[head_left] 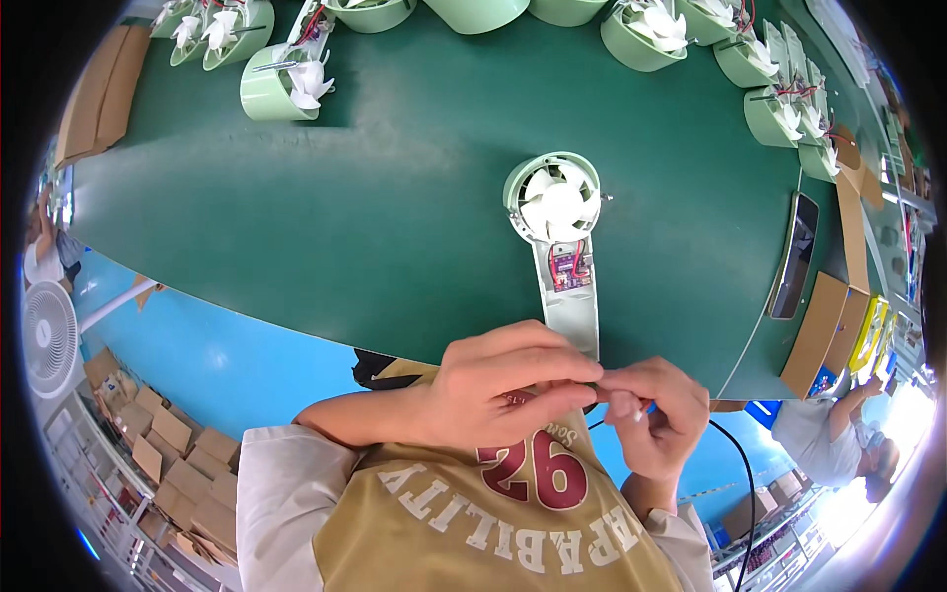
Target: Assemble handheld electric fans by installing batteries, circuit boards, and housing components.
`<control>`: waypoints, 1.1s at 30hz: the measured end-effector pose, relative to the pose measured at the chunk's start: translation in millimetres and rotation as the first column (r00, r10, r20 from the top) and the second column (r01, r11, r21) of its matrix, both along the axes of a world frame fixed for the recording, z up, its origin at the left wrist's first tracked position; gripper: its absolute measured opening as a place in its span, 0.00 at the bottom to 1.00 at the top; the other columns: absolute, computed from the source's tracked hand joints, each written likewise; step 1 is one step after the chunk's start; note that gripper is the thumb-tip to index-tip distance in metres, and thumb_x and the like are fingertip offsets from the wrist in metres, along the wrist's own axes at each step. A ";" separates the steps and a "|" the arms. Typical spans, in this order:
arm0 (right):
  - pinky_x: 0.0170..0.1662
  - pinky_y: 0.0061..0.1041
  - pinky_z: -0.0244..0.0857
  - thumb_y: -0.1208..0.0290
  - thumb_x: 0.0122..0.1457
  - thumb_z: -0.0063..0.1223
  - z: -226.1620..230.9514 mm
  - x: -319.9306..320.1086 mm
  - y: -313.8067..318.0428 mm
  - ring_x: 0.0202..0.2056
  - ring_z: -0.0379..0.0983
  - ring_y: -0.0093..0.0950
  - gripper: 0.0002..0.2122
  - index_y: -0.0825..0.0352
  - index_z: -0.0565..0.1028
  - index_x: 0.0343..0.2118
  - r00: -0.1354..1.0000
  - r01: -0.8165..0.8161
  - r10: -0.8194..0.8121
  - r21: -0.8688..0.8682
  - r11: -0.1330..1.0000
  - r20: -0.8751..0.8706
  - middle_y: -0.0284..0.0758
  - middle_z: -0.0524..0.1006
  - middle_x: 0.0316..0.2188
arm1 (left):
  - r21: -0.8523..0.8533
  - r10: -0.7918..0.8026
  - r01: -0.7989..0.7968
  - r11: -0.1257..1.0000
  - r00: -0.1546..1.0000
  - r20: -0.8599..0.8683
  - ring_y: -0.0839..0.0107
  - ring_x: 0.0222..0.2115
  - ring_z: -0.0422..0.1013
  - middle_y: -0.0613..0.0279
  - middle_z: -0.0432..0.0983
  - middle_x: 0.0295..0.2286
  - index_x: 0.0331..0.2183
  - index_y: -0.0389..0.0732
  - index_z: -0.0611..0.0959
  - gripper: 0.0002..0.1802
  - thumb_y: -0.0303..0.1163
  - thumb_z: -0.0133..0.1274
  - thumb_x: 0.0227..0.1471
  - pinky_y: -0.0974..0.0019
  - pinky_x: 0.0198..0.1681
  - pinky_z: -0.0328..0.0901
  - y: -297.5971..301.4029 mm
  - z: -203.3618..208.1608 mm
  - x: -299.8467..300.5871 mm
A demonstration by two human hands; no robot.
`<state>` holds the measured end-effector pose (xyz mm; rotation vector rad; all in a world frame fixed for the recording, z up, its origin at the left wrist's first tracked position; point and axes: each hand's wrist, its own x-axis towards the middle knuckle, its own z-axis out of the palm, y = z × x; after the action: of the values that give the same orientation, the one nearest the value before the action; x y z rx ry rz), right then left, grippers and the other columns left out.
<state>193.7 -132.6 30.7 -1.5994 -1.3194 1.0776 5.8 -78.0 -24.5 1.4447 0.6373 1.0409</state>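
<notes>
Just in front of me on the table lies a handheld fan (pixel 559 201), its round pale-green housing around white blades. Its open white handle (pixel 570 321) points toward me and bares a small purple circuit board (pixel 571 269) with red wires. At the table's near edge, by the handle's end, my left hand (pixel 508 380) and my right hand (pixel 659 409) meet fingertip to fingertip. Both are closed in a pinch; what they hold is small and mostly hidden, with a dark bit showing between them. A black cable (pixel 742 459) curves down beyond my right hand.
More part-built green fans stand along the far edge, including one fan (pixel 284 87) at far left and a fan group (pixel 789 104) at far right. A phone (pixel 794 255) and an open cardboard box (pixel 827 331) are right. The green table (pixel 326 217) ends before me. Another person (pixel 829 434) is at right.
</notes>
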 end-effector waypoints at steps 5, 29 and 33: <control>0.23 0.21 0.59 0.82 0.50 0.56 2.9 2.7 6.2 0.19 0.69 0.24 0.08 0.72 0.82 0.34 0.974 -0.093 0.088 0.012 0.996 0.206 0.33 0.76 0.19 | 0.102 0.051 -0.046 0.994 0.997 -0.050 0.74 0.22 0.74 0.56 0.80 0.32 0.42 0.34 0.87 0.19 0.18 0.70 0.43 0.72 0.21 0.67 -2.6 0.9 -0.8; 0.28 0.19 0.65 0.86 0.46 0.65 3.2 -2.7 5.2 0.26 0.74 0.21 0.10 0.70 0.81 0.34 0.996 -0.040 0.032 -0.101 0.994 -0.086 0.35 0.80 0.27 | 0.236 0.130 -0.095 0.967 0.982 -0.136 0.71 0.21 0.74 0.59 0.78 0.28 0.35 0.33 0.85 0.12 0.18 0.68 0.44 0.70 0.20 0.67 -9.2 -4.2 1.2; 0.30 0.21 0.63 0.84 0.44 0.67 1.7 -4.2 5.2 0.27 0.73 0.24 0.08 0.72 0.81 0.30 0.996 -0.015 0.003 -0.131 0.991 -0.088 0.36 0.78 0.26 | 0.294 0.156 -0.109 0.950 0.977 -0.142 0.70 0.21 0.73 0.59 0.77 0.27 0.35 0.33 0.85 0.13 0.18 0.68 0.44 0.69 0.20 0.67 -6.1 -7.3 -0.4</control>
<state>189.6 -127.3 32.4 -1.6231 -1.2205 1.2488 5.4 -84.0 -31.8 1.7723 0.7338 1.1625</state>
